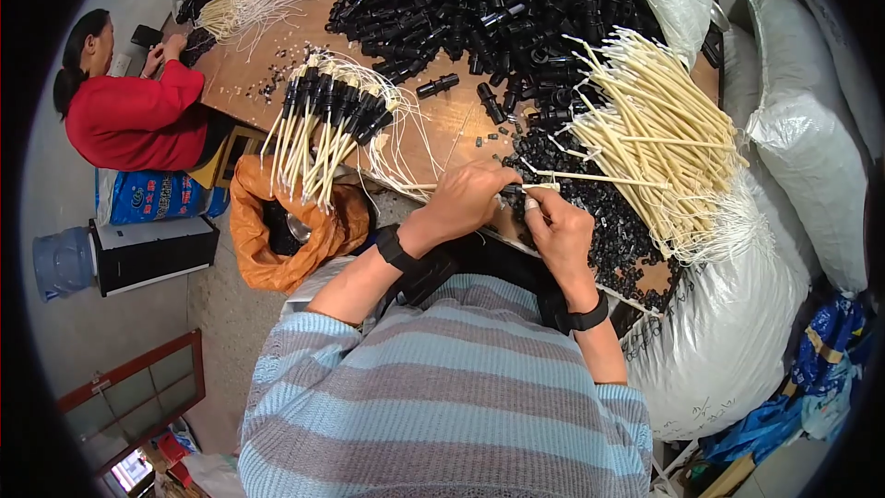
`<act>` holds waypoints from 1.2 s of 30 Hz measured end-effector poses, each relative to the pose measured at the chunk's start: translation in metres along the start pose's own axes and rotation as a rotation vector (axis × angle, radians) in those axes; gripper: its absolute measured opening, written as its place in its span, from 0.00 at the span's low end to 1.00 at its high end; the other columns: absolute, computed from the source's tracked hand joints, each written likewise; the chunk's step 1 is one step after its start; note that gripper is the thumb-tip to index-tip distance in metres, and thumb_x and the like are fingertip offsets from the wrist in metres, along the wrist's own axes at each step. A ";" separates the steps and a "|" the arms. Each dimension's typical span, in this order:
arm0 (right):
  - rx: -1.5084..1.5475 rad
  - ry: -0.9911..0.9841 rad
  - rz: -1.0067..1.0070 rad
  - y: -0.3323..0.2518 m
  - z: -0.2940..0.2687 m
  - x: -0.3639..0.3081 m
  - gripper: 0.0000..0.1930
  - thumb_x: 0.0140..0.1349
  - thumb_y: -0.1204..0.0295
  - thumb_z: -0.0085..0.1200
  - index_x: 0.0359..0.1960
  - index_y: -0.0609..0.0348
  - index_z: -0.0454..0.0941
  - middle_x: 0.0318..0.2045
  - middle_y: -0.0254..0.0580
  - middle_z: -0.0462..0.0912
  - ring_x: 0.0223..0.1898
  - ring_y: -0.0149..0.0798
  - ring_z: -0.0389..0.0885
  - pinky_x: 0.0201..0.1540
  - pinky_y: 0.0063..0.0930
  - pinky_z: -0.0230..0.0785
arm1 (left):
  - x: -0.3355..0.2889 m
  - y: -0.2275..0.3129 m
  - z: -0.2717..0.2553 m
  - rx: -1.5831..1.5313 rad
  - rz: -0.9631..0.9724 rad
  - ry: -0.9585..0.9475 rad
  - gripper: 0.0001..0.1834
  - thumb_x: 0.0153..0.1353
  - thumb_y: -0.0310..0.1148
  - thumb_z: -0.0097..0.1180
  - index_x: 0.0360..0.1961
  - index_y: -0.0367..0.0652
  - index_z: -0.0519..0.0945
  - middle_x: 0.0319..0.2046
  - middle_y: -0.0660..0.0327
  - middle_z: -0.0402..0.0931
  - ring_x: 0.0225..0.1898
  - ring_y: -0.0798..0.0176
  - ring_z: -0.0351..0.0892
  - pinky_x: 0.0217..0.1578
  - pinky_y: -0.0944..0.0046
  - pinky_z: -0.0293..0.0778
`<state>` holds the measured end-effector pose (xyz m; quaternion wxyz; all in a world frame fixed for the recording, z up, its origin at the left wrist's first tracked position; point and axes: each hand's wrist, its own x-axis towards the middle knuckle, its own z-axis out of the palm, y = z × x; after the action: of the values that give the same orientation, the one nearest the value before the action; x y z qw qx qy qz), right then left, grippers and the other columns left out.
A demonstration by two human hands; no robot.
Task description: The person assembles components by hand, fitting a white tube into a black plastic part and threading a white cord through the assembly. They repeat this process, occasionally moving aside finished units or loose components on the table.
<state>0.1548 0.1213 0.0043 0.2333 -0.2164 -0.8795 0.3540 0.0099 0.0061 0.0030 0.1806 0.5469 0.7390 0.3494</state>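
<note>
My left hand (466, 194) is closed round a black plastic fitting (513, 189), at the near edge of the table. A thin cream tube (420, 186) sticks out on the left side of that hand. My right hand (560, 232) pinches a short cream piece (544, 186) at the fitting's right end; the fingers partly hide the join. Left of my hands lies a bunch of cream tubes with black fittings on them (336, 120), their white wires trailing to the right. Beyond my right hand is a heap of plain cream tubes (654, 134) with white wires.
A large pile of black fittings (516, 9) covers the table's far side. Small black parts (613, 231) spread beside my right hand. An orange sack (249, 240) stands at left below the table; white sacks (719, 350) crowd the right. Another person in red (129, 120) works at far left.
</note>
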 end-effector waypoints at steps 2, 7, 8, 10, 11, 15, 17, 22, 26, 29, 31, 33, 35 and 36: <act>0.028 -0.043 0.027 0.001 -0.001 0.000 0.05 0.57 0.74 0.56 0.34 0.57 0.81 0.21 0.47 0.80 0.21 0.47 0.80 0.24 0.35 0.70 | 0.000 -0.001 0.002 0.003 0.012 -0.023 0.22 0.44 0.16 0.48 0.44 0.40 0.77 0.37 0.49 0.77 0.43 0.43 0.75 0.42 0.50 0.71; 0.125 -0.182 -0.067 0.004 -0.002 -0.002 0.09 0.61 0.76 0.52 0.42 0.60 0.78 0.25 0.50 0.81 0.23 0.48 0.81 0.26 0.34 0.71 | 0.005 0.008 -0.001 -0.074 -0.066 -0.238 0.21 0.44 0.15 0.49 0.43 0.40 0.77 0.35 0.51 0.78 0.41 0.44 0.77 0.39 0.52 0.72; 0.091 -0.210 -0.073 0.000 -0.004 -0.001 0.08 0.61 0.76 0.53 0.41 0.60 0.78 0.25 0.51 0.81 0.24 0.50 0.81 0.26 0.35 0.71 | 0.003 0.006 0.000 -0.077 -0.068 -0.236 0.21 0.44 0.15 0.49 0.43 0.40 0.77 0.35 0.51 0.78 0.41 0.44 0.77 0.39 0.52 0.72; 0.058 -0.233 -0.082 -0.003 -0.002 -0.002 0.07 0.61 0.75 0.53 0.40 0.60 0.77 0.25 0.51 0.81 0.25 0.52 0.81 0.26 0.35 0.70 | 0.002 0.001 -0.001 -0.361 -0.051 -0.125 0.20 0.44 0.14 0.52 0.41 0.39 0.77 0.32 0.54 0.79 0.39 0.49 0.79 0.36 0.55 0.72; 0.016 -0.187 -0.068 -0.002 0.001 -0.003 0.06 0.61 0.75 0.53 0.39 0.59 0.77 0.26 0.52 0.81 0.25 0.52 0.81 0.26 0.36 0.71 | 0.004 0.002 -0.003 -0.358 -0.047 -0.125 0.20 0.44 0.14 0.52 0.41 0.39 0.77 0.32 0.54 0.79 0.39 0.49 0.79 0.36 0.55 0.72; -0.047 -0.144 -0.071 -0.005 0.001 -0.003 0.07 0.62 0.74 0.53 0.41 0.58 0.77 0.26 0.51 0.81 0.24 0.51 0.81 0.26 0.35 0.71 | 0.004 -0.003 -0.002 -0.152 0.147 0.137 0.12 0.42 0.15 0.59 0.31 0.38 0.80 0.30 0.61 0.78 0.33 0.59 0.77 0.34 0.62 0.72; 0.043 -0.109 -0.066 -0.006 0.000 -0.003 0.08 0.63 0.74 0.53 0.42 0.59 0.78 0.27 0.51 0.81 0.25 0.51 0.82 0.27 0.36 0.72 | 0.004 -0.005 0.001 -0.178 0.178 0.231 0.10 0.43 0.16 0.60 0.29 0.39 0.80 0.29 0.62 0.78 0.33 0.60 0.77 0.34 0.64 0.72; 0.158 -0.239 -0.030 0.001 -0.001 -0.008 0.07 0.62 0.74 0.51 0.39 0.57 0.82 0.22 0.49 0.81 0.26 0.47 0.83 0.27 0.35 0.73 | -0.005 0.000 -0.002 -0.305 0.294 0.196 0.10 0.44 0.17 0.60 0.30 0.40 0.81 0.28 0.62 0.77 0.31 0.60 0.76 0.32 0.64 0.72; 0.107 -0.056 0.137 0.002 0.002 -0.010 0.08 0.60 0.71 0.54 0.37 0.56 0.83 0.16 0.46 0.77 0.18 0.43 0.79 0.22 0.32 0.68 | 0.005 -0.016 0.002 -0.353 -0.233 0.259 0.11 0.46 0.23 0.61 0.34 0.39 0.80 0.28 0.57 0.76 0.30 0.55 0.77 0.30 0.61 0.73; 0.148 -0.030 0.209 0.006 0.001 -0.011 0.06 0.59 0.74 0.56 0.36 0.62 0.82 0.14 0.35 0.71 0.17 0.24 0.66 0.22 0.22 0.60 | 0.026 -0.044 0.003 0.149 -0.231 0.308 0.13 0.47 0.26 0.60 0.37 0.38 0.78 0.28 0.51 0.77 0.31 0.50 0.78 0.32 0.56 0.73; 0.145 -0.025 0.214 0.009 0.001 -0.013 0.06 0.59 0.74 0.56 0.35 0.62 0.82 0.14 0.34 0.70 0.17 0.23 0.65 0.22 0.21 0.59 | 0.035 -0.052 0.006 0.174 -0.337 0.230 0.11 0.46 0.24 0.58 0.35 0.38 0.78 0.28 0.48 0.77 0.31 0.46 0.78 0.34 0.53 0.73; 0.143 -0.022 0.217 0.011 0.001 -0.014 0.05 0.59 0.75 0.56 0.35 0.62 0.82 0.14 0.33 0.70 0.18 0.22 0.64 0.22 0.21 0.58 | 0.033 -0.070 0.013 0.185 -0.259 0.312 0.09 0.46 0.24 0.57 0.32 0.38 0.79 0.24 0.50 0.77 0.27 0.50 0.78 0.32 0.56 0.73; 0.189 -0.035 0.322 0.014 -0.002 -0.016 0.05 0.60 0.74 0.56 0.34 0.63 0.81 0.15 0.29 0.70 0.19 0.20 0.63 0.22 0.19 0.56 | 0.034 -0.068 0.005 0.076 -0.296 0.321 0.08 0.46 0.24 0.57 0.30 0.38 0.79 0.22 0.51 0.77 0.25 0.53 0.78 0.30 0.58 0.73; 0.190 -0.031 0.325 0.015 -0.003 -0.016 0.05 0.60 0.74 0.56 0.34 0.63 0.81 0.15 0.29 0.70 0.19 0.20 0.63 0.22 0.19 0.56 | 0.034 -0.067 0.002 -0.032 -0.340 0.333 0.06 0.46 0.24 0.56 0.29 0.37 0.79 0.21 0.53 0.77 0.23 0.56 0.78 0.28 0.60 0.73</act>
<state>0.1722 0.1241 -0.0090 0.1786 -0.3272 -0.7991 0.4717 -0.0456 0.0277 -0.0423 0.1212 0.3467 0.8344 0.4110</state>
